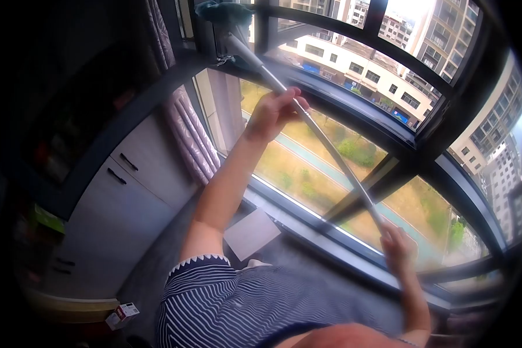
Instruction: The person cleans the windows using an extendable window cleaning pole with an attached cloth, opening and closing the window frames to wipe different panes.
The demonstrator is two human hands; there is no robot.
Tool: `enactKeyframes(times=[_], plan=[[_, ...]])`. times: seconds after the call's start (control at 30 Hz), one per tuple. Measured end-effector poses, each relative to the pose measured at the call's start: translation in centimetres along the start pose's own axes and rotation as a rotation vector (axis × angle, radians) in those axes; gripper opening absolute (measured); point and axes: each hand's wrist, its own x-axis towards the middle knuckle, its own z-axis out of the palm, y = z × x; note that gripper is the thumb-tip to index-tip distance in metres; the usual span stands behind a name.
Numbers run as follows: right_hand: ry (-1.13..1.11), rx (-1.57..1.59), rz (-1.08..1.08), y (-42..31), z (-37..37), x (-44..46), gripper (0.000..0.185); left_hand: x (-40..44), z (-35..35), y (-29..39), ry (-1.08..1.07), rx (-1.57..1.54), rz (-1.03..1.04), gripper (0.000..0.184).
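Observation:
A long-handled mop with a silver pole (336, 153) slants across the window, from the upper left to the lower right. Its fluffy teal head (223, 13) is up by the window frame at the top left. My left hand (275, 113) is wrapped around the upper part of the pole, with the arm stretched out. Lower down, my right hand (398, 248) grips the pole near its bottom end; it looks slightly blurred. Behind the pole are the glass panes and the dark window frame (354, 113).
A patterned curtain (185, 124) hangs left of the window. Farther left stands a pale cabinet (139, 203) with black handles. A light square board or box (252, 233) is on the floor below the sill. A small white-and-red box (122, 315) is at the lower left.

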Motion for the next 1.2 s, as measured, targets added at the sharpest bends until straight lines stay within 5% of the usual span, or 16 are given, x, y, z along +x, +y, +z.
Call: enactKeyframes(times=[0.17,0.73,0.93,1.2], plan=[[-0.076,0.211,0.110,0.9,1.6,-6.7,0.033,-7.0,1.1,-2.8,-0.045,0.134,0.032,0.016],[-0.013,0.093,0.258,-0.1,1.3,-6.6,0.035,-2.4,-2.1,-8.7,-0.025,0.116,-0.265,0.020],[-0.064,0.120,0.709,3.2,-0.2,-14.3,0.030,-5.3,4.7,-15.5,-0.184,0.053,-0.331,0.017],[-0.009,-0.281,1.206,5.8,-6.8,-33.0,0.018,-11.3,20.1,-28.8,-0.522,-0.052,-0.603,0.020]])
